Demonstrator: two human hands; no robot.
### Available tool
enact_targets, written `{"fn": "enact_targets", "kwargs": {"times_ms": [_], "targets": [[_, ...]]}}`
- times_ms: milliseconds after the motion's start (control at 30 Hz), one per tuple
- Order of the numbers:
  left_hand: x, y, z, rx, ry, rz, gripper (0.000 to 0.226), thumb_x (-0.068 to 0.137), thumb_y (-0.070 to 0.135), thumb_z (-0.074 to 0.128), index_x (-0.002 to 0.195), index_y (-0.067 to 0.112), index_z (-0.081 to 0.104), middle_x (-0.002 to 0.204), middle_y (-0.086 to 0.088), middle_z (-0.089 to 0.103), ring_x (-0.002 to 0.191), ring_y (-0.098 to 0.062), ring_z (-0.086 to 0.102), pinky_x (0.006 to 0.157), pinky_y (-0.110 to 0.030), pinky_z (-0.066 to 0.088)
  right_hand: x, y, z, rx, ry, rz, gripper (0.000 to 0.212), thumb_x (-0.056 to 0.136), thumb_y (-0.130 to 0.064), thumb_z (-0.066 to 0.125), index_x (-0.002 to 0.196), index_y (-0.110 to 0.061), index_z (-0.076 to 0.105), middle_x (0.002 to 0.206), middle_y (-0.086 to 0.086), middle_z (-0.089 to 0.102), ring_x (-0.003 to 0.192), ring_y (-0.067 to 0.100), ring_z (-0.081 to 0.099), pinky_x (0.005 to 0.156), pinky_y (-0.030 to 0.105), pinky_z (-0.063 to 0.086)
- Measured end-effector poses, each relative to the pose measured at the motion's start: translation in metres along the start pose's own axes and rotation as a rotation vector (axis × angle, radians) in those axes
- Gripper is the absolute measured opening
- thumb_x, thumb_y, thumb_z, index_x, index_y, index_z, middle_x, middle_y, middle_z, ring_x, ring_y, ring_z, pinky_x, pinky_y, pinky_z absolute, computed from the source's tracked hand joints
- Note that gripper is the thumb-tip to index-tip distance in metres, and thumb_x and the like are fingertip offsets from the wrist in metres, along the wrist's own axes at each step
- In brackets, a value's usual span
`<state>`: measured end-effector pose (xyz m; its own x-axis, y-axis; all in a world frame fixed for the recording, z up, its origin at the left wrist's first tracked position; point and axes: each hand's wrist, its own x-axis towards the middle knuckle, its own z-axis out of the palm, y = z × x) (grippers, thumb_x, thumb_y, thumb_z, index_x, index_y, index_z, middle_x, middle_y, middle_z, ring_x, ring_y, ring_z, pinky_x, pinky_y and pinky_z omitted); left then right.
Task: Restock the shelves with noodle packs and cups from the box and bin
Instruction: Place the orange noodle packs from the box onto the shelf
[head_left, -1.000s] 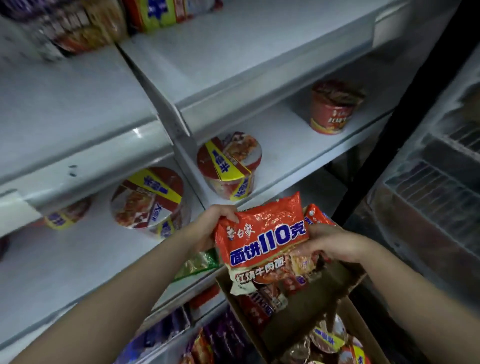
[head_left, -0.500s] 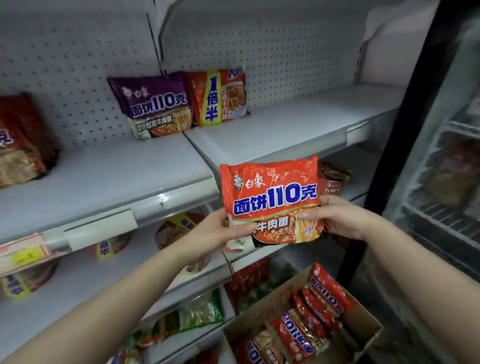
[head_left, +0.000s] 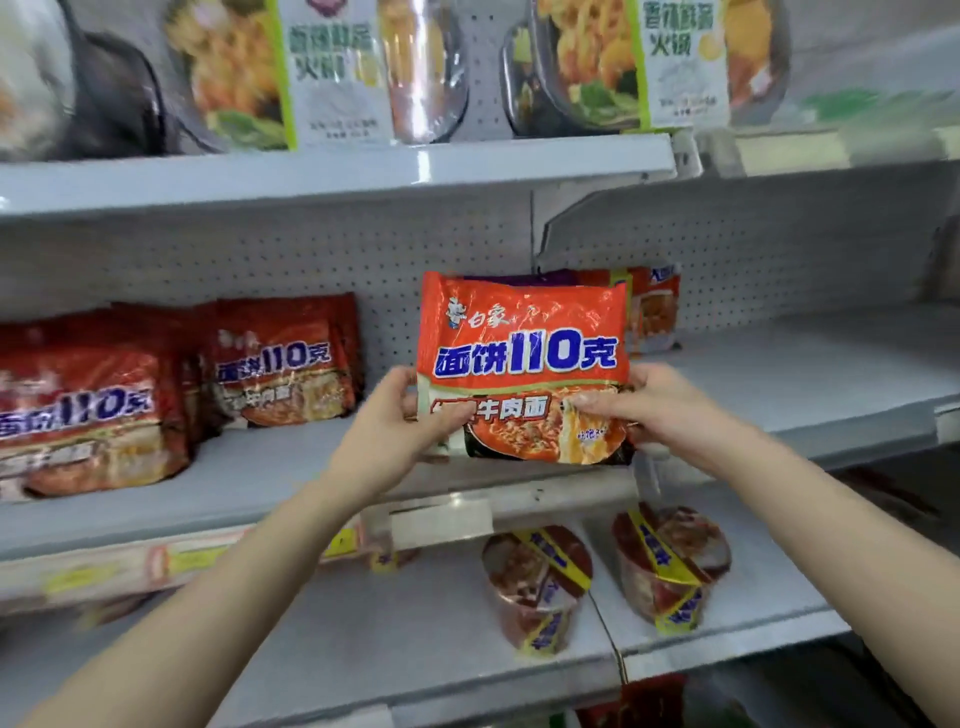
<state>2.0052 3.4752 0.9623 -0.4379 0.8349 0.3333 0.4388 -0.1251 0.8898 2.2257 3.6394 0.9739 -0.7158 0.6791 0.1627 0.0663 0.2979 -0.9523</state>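
Observation:
An orange-red noodle pack (head_left: 524, 358) with blue "110" lettering stands upright over the middle shelf (head_left: 270, 467), held between both hands. My left hand (head_left: 400, 421) grips its lower left corner, thumb across the front. My right hand (head_left: 639, 405) pinches the lower right edge. Behind the pack, a purple pack is mostly hidden, and an orange pack (head_left: 652, 306) shows at its right. More red noodle packs (head_left: 280, 358) lean against the pegboard to the left. The box and bin are out of view.
Two noodle cups (head_left: 537, 582) (head_left: 670, 566) lie tilted on the lower shelf (head_left: 415, 639). Large bowl meals (head_left: 623, 62) line the top shelf. The right half of the middle shelf (head_left: 810, 374) is bare white metal. Price label strips run along the shelf fronts.
Both hands have lifted the pack from above the cardboard box up to the middle shelf. The view has tilted upward, so the box has dropped out of sight.

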Motion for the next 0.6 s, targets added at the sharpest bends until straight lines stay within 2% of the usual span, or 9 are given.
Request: {"fn": "enact_targets", "kwargs": {"times_ms": [67, 167, 267, 367, 433, 533, 600], "targets": [[-0.001, -0.016, -0.042, 0.039, 0.102, -0.038, 0.048, 0.078, 0.029, 0.077, 0.116, 0.014, 0.051, 0.098, 0.000, 0.076, 0.086, -0.012, 0.074, 0.066, -0.032, 0.060, 0.030, -0.009, 0.041, -0.063, -0.070, -0.019, 0.040, 0.072, -0.033, 0.081, 0.108, -0.024, 0.066, 0.100, -0.007, 0.076, 0.091, 0.011, 0.073, 0.077, 0.029, 0.055], [-0.007, -0.039, -0.101, 0.128, 0.214, -0.084, 0.043, 0.084, 0.023, 0.076, 0.117, 0.019, 0.050, 0.102, 0.003, 0.075, 0.091, -0.011, 0.073, 0.068, -0.028, 0.059, 0.069, -0.021, 0.104, -0.122, -0.167, -0.058, 0.039, 0.074, -0.034, 0.083, 0.108, -0.024, 0.067, 0.098, -0.009, 0.076, 0.087, 0.005, 0.072, 0.073, 0.022, 0.055], [-0.013, -0.061, -0.153, 0.259, 0.318, -0.175, 0.048, 0.083, 0.032, 0.078, 0.118, 0.020, 0.048, 0.105, 0.000, 0.072, 0.091, -0.016, 0.070, 0.079, -0.040, 0.060, 0.104, -0.025, 0.162, -0.119, -0.240, -0.070, 0.027, 0.077, -0.020, 0.081, 0.100, -0.021, 0.068, 0.090, -0.011, 0.073, 0.070, -0.006, 0.069, 0.059, 0.008, 0.049], [-0.013, -0.077, -0.184, 0.387, 0.349, -0.270, 0.058, 0.082, 0.035, 0.079, 0.126, 0.020, 0.045, 0.115, 0.001, 0.069, 0.100, -0.019, 0.067, 0.094, -0.044, 0.053, 0.136, -0.022, 0.207, -0.198, -0.268, -0.107, 0.027, 0.078, -0.013, 0.080, 0.100, -0.017, 0.066, 0.093, -0.005, 0.069, 0.059, -0.013, 0.062, 0.055, 0.003, 0.045], [-0.011, -0.083, -0.192, 0.461, 0.342, -0.285, 0.061, 0.083, 0.032, 0.078, 0.132, 0.021, 0.042, 0.121, 0.009, 0.062, 0.108, -0.018, 0.063, 0.099, -0.036, 0.047, 0.156, -0.019, 0.226, -0.253, -0.257, -0.132, 0.032, 0.077, -0.016, 0.082, 0.106, -0.017, 0.067, 0.101, -0.003, 0.068, 0.064, -0.013, 0.059, 0.057, 0.002, 0.045], [-0.003, -0.088, -0.196, 0.487, 0.339, -0.279, 0.066, 0.087, 0.027, 0.073, 0.139, 0.019, 0.035, 0.115, 0.012, 0.054, 0.108, -0.016, 0.058, 0.092, -0.029, 0.041, 0.178, -0.015, 0.242, -0.299, -0.233, -0.130, 0.039, 0.076, -0.029, 0.083, 0.111, -0.023, 0.067, 0.107, -0.004, 0.071, 0.079, -0.003, 0.063, 0.072, 0.010, 0.052], [0.004, -0.091, -0.196, 0.495, 0.313, -0.265, 0.075, 0.086, 0.028, 0.074, 0.144, 0.020, 0.028, 0.121, 0.011, 0.058, 0.105, -0.014, 0.059, 0.090, -0.028, 0.043, 0.188, -0.012, 0.247, -0.294, -0.211, -0.142, 0.036, 0.076, -0.030, 0.082, 0.108, -0.027, 0.066, 0.107, -0.006, 0.070, 0.079, -0.004, 0.063, 0.069, 0.009, 0.049]]}}
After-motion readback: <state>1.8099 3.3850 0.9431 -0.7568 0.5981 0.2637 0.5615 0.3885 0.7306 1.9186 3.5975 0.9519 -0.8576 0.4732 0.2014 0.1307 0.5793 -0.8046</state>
